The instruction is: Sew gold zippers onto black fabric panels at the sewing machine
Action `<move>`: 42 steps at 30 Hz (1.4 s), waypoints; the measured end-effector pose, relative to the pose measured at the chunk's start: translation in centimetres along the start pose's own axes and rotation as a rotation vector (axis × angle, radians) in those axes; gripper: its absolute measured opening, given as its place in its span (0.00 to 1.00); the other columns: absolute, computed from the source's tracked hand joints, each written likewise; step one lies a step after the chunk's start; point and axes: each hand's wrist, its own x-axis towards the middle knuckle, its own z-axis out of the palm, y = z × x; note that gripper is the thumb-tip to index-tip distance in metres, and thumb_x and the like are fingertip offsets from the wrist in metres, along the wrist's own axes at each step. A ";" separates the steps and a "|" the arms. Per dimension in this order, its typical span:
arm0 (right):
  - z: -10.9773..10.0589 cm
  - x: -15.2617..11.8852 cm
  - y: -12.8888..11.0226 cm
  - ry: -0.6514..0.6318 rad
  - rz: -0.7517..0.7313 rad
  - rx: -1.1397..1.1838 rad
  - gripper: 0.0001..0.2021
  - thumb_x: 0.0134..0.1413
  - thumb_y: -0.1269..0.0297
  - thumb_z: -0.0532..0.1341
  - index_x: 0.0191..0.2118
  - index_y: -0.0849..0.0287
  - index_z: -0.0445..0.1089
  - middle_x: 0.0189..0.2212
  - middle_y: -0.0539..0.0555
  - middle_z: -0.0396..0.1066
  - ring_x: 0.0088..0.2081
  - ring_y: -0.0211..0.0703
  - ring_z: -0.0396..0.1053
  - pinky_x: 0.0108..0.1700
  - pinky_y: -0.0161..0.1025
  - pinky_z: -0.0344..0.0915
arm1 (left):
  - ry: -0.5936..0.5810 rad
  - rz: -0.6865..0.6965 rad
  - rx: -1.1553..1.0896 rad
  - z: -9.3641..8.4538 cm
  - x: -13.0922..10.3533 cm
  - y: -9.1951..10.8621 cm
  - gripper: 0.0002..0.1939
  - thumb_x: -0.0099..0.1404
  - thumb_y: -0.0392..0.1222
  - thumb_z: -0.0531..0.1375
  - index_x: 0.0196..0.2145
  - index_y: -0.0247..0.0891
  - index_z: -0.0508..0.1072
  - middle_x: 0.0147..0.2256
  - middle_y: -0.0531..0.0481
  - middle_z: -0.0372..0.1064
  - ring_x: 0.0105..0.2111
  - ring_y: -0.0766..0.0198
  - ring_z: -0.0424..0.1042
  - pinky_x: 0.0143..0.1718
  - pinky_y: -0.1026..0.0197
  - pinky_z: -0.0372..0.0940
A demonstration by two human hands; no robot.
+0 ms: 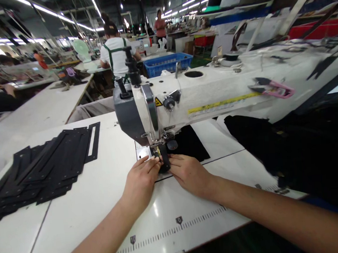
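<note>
A white sewing machine (167, 99) stands over the white table, its needle area between my hands. Under the presser foot lies a small black piece (165, 163). My left hand (142, 178) presses on the left edge of this piece, fingers together. From the right, my right hand (189, 173) rests with its fingertips against the same piece, fingers close together. Behind the right fingers, black fabric (190, 142) lies flat on the machine bed. How firmly the fingertips grip is hard to see.
A pile of black strips (50, 165) lies on the table at left. Dark fabric (251, 140) is heaped at right. Pink-handled snips (273, 88) rest on the machine arm. A blue basket (168, 63) and several people are farther back.
</note>
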 end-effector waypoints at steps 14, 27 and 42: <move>-0.3 -0.6 -1.3 -0.050 0.064 -0.079 0.14 0.49 0.81 0.54 0.41 0.69 0.71 0.42 0.64 0.67 0.48 0.51 0.62 0.53 0.45 0.61 | 0.002 -0.003 -0.009 -0.2 -1.4 -0.2 0.12 0.66 0.32 0.47 0.39 0.32 0.70 0.38 0.43 0.71 0.41 0.59 0.70 0.47 0.50 0.66; 0.0 1.0 0.3 -0.030 0.062 -0.053 0.15 0.49 0.80 0.51 0.41 0.67 0.70 0.42 0.61 0.68 0.42 0.49 0.65 0.46 0.44 0.66 | 0.002 0.053 -0.019 0.6 0.0 -2.1 0.11 0.65 0.31 0.47 0.37 0.30 0.69 0.34 0.43 0.69 0.38 0.59 0.69 0.45 0.53 0.66; 0.2 1.4 1.0 -0.040 0.084 -0.027 0.13 0.54 0.77 0.50 0.40 0.64 0.70 0.40 0.60 0.69 0.46 0.47 0.65 0.48 0.43 0.65 | -0.031 -0.003 -0.033 1.4 0.1 -2.9 0.09 0.63 0.30 0.48 0.36 0.31 0.67 0.34 0.42 0.65 0.37 0.58 0.67 0.43 0.52 0.65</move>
